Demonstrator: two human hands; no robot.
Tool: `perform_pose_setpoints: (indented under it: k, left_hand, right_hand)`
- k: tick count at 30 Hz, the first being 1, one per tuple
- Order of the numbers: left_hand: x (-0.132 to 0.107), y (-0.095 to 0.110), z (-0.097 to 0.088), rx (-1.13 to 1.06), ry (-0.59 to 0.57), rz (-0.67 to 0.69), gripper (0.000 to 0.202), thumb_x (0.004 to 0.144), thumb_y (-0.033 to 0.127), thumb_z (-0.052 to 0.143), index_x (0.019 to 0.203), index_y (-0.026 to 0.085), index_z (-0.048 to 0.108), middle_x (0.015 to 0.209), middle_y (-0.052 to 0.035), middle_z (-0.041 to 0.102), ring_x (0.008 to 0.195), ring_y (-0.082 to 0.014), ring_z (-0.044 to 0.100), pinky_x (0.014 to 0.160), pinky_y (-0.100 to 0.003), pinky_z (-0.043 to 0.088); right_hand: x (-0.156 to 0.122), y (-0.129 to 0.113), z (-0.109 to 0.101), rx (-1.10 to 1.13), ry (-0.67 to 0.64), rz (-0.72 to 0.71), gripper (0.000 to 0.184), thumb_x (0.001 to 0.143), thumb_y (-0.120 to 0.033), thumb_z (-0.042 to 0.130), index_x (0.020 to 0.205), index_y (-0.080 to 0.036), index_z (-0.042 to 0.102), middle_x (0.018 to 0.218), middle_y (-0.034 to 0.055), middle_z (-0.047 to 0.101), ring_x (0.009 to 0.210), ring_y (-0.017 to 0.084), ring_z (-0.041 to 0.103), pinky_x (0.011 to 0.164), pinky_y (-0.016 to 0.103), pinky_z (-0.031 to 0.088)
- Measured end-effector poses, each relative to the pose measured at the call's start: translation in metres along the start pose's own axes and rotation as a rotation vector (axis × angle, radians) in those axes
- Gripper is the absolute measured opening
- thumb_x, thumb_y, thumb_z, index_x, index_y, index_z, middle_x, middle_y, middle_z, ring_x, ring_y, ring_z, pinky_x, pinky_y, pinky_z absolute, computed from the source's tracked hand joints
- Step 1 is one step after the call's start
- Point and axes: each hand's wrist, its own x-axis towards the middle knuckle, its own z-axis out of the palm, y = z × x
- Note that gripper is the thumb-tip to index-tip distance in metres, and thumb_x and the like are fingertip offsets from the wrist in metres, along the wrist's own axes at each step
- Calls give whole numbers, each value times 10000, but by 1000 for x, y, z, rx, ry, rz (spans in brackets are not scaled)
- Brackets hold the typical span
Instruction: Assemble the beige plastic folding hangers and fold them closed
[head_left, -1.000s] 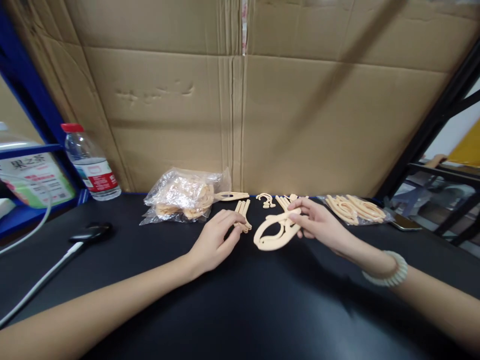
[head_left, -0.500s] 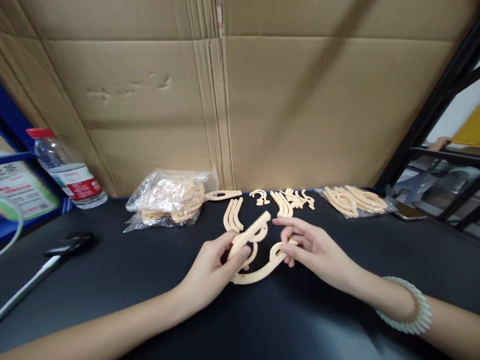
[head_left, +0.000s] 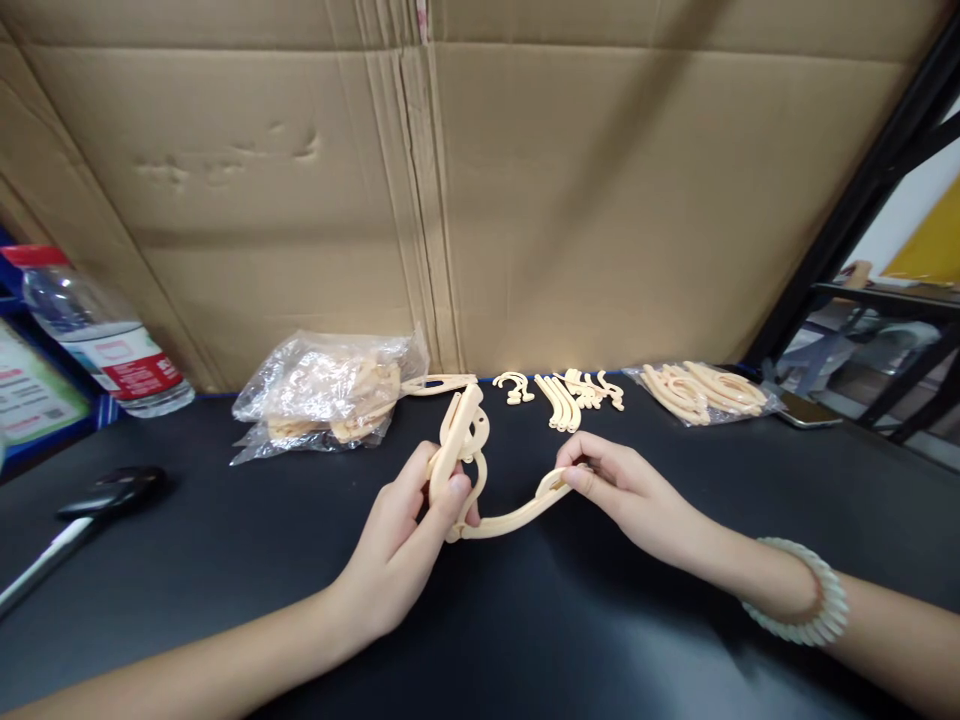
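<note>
Between my hands is a beige folding clothes hanger [head_left: 514, 522], held above the black table with its arms at an angle. My left hand [head_left: 420, 520] is closed around the centre and the upright arm, thumb across the front. My right hand [head_left: 611, 485] pinches the far end of the other, curved arm, near its looped notch. Beyond them lie loose hanger hooks [head_left: 513, 386] and a row of curved hanger arms [head_left: 558, 402]. Part of the hanger's joint is hidden by my left fingers.
A clear plastic bag of beige parts [head_left: 322, 395] sits at the back left, another bag [head_left: 701, 392] at the back right beside a phone [head_left: 806, 408]. A water bottle [head_left: 112, 340] and a black device with a white cable [head_left: 112, 492] are at left. A cardboard wall [head_left: 562, 200] stands behind.
My left hand has turned the hanger, so its upper arm now stands more upright and further left. My right index finger, stretched out before, has closed onto the curved arm's end. The view has shifted slightly.
</note>
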Motion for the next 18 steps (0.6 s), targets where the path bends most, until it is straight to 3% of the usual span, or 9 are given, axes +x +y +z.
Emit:
perform_pose_setpoints:
  k: [10, 18]
  left_hand:
    - [-1, 0, 2, -81, 57, 7, 187, 986, 378, 436, 893, 218, 466, 798, 15, 631, 679, -126, 537, 620, -241, 438]
    - [-1, -6, 3, -132, 71, -22, 175, 982, 393, 439, 925, 228, 451, 846, 3, 586, 785, -157, 580, 599, -238, 459]
  right_hand:
    - [2, 9, 7, 288, 93, 122, 275, 850, -450, 618, 795, -201, 514, 571, -46, 514, 487, 102, 466, 519, 264, 394]
    - [2, 4, 10, 538, 170, 236, 345, 757, -470, 719, 764, -189, 517, 665, -17, 559, 583, 109, 512, 539, 256, 471]
